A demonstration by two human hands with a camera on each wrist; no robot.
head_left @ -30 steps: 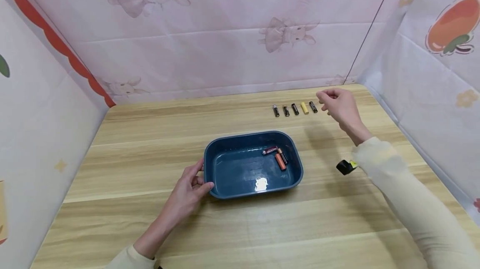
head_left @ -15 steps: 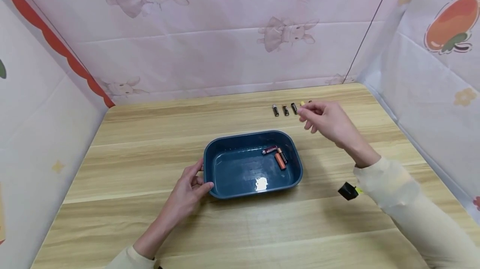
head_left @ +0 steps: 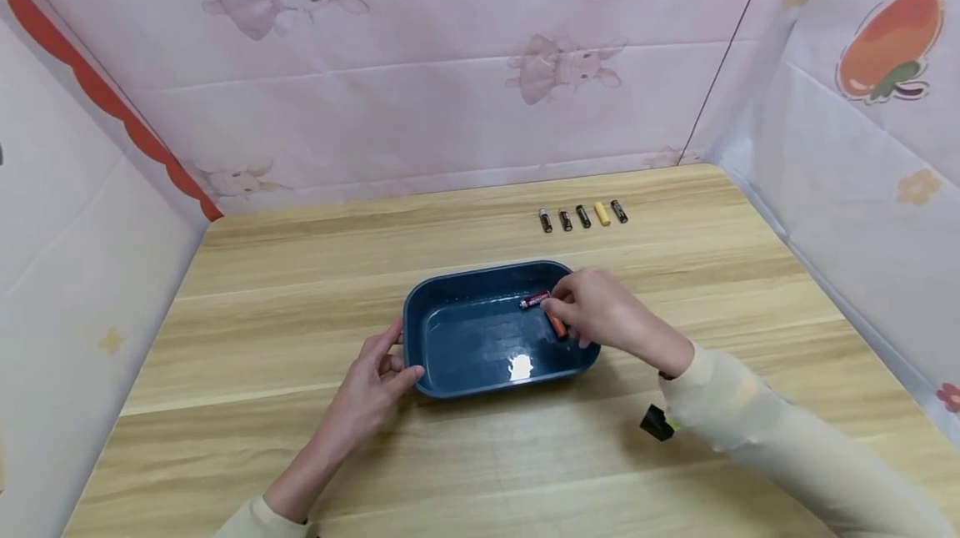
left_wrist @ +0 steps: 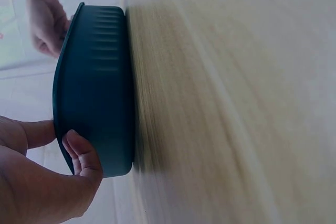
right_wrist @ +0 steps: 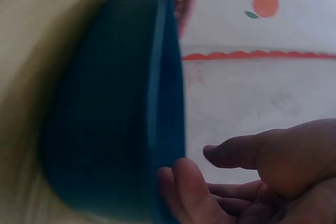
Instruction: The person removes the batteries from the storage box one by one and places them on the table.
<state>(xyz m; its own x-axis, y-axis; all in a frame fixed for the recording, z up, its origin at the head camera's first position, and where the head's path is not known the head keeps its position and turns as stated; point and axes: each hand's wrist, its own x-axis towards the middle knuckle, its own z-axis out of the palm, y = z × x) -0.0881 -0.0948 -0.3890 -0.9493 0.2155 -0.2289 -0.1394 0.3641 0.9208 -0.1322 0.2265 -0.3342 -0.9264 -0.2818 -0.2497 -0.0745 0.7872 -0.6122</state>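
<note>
A dark blue plastic tub [head_left: 480, 389] stands on the table. My left hand [head_left: 372, 384] grips its left end, thumb at the rim and fingers against the outer wall, as the left wrist view [left_wrist: 63, 177] also shows. My right hand [head_left: 603, 313] reaches over the right end of the tub, fingertips down inside by the batteries. Thumb and fingers stand apart in the right wrist view, with nothing seen between them. A dark red battery [head_left: 534, 299] and an orange battery [head_left: 557, 324] lie in the tub. The black and copper battery is hidden behind the hand.
Several batteries, among them a black one [head_left: 583, 216] and a yellow one [head_left: 602, 214], lie in a row near the back of the wooden table [head_left: 300, 263]. Printed cloth walls [head_left: 420, 121] enclose the back and sides. A black wrist device [head_left: 657, 423] hangs below the right sleeve.
My right hand has moved from beside the battery row down and left into the tub, uncovering the row again. The left hand and tub have stayed in place.
</note>
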